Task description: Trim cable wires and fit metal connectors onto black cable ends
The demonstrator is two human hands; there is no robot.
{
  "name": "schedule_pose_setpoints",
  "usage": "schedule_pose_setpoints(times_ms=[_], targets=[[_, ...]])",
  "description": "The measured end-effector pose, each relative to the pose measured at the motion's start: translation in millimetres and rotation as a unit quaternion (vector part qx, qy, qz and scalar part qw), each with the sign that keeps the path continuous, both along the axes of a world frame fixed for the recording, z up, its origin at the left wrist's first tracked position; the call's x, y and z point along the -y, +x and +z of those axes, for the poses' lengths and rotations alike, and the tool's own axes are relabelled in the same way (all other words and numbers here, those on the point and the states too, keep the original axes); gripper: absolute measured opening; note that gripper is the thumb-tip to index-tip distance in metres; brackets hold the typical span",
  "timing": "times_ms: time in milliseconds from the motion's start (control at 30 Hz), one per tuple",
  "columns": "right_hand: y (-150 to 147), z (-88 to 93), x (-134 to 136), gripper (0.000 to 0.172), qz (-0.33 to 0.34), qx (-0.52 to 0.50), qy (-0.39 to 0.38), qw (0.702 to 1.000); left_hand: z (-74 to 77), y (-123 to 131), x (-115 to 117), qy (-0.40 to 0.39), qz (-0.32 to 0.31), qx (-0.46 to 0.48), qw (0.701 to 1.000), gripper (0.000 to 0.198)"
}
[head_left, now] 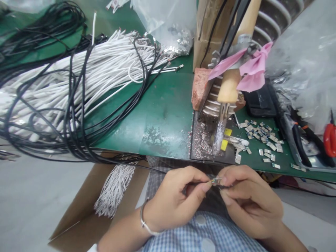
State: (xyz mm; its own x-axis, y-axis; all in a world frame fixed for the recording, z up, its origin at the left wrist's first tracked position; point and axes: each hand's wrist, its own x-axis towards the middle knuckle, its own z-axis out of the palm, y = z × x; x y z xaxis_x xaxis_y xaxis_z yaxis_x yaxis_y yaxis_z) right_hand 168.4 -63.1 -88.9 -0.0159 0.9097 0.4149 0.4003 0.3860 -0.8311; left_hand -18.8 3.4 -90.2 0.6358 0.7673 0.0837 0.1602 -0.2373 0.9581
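Note:
My left hand [175,198] and my right hand [249,197] meet close to my chest, just below the front edge of the green table [162,115]. Both pinch a tiny connector piece [215,180] at the end of a thin black cable [147,168] that runs off to the left. The left hand's thumb and forefinger hold the cable end; the right hand's fingertips press on the small metal part. A silver bracelet [144,220] sits on my left wrist. A fixed soldering iron [223,119] with a wooden handle points down onto a dirty metal plate [201,141] straight ahead.
Big bundles of white cables [78,80] and black cables [52,42] cover the table's left. Several small metal shells [262,136] lie at the right, beside pliers [301,136] and a red-handled tool [330,139]. A cardboard box [86,210] with white cable ends stands below.

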Motion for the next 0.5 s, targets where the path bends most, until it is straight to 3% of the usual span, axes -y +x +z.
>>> schedule_pose_setpoints(times_ms=[233, 367, 433, 500], targets=[[4, 0.7, 1, 0.025, 0.033, 0.001, 0.011, 0.999, -1.3, -3, 3, 0.053, -0.005, 0.000, 0.999, 0.006], [7, 3.3, -2, 0.022, 0.094, 0.013, -0.014, 0.995, 4.7, -11, 1, 0.095, -0.028, 0.018, 0.995, 0.011], [8, 0.1, -3, 0.018, 0.122, 0.029, -0.044, 0.991, 8.8, -21, -6, 0.117, 0.012, 0.005, 0.993, 0.010], [7, -7.4, -3, 0.016, 0.125, 0.063, -0.068, 0.988, 13.6, -35, -20, 0.155, 0.094, -0.036, 0.983, 0.010]])
